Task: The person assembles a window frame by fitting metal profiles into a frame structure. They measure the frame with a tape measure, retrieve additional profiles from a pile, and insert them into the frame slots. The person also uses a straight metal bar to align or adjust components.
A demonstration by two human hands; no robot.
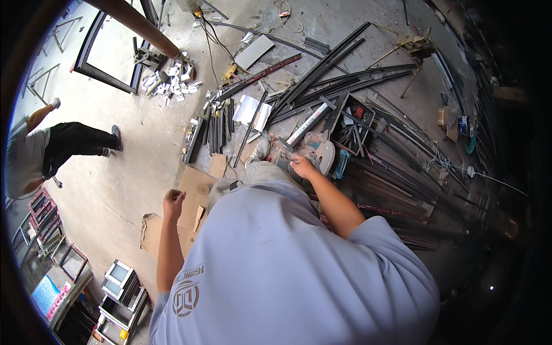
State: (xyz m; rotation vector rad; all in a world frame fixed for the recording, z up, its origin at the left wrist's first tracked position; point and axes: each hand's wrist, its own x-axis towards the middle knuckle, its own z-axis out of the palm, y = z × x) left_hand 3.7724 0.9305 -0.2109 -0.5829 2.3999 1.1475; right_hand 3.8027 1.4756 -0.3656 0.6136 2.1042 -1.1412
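Observation:
My left hand [174, 201] hangs in the air over a sheet of brown cardboard, fingers curled closed, with nothing showing in them. At the cutting machine [324, 152], which looks like a cut-off saw with a pale round guard, is my right hand [302, 165]. Its fingers are closed at the near side of the machine; what they grip is too small to make out. Just beyond lies a silver metal profile [307, 125] with red marks and a dark crosspiece at each end. My shoe [261, 149] stands left of the machine.
Long dark metal profiles [328, 75] spread across the floor ahead and right. A crate of offcuts [352, 123] stands beside the machine. Short dark pieces [218, 127], white scraps [172, 80] and cardboard [192, 190] lie leftward. Another person [63, 146] is at the far left, near stacked frames [121, 293].

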